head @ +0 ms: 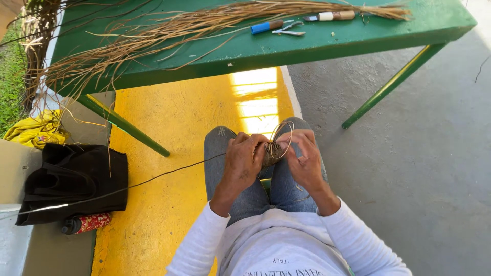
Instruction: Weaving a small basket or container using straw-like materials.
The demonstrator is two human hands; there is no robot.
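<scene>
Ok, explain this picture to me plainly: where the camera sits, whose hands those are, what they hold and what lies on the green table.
There is one picture, taken by a camera worn on a seated person's head, looking down at their own lap and hands. The left hand and the right hand both grip a small coiled bundle of fibres above the knees; a long thin strand runs off it to the left. Ahead stands a green table carrying a long heap of dry fibres, a blue-handled tool, small metal snips and a knife with a wooden handle. On the left lie a black bag and a yellow cloth.
</scene>
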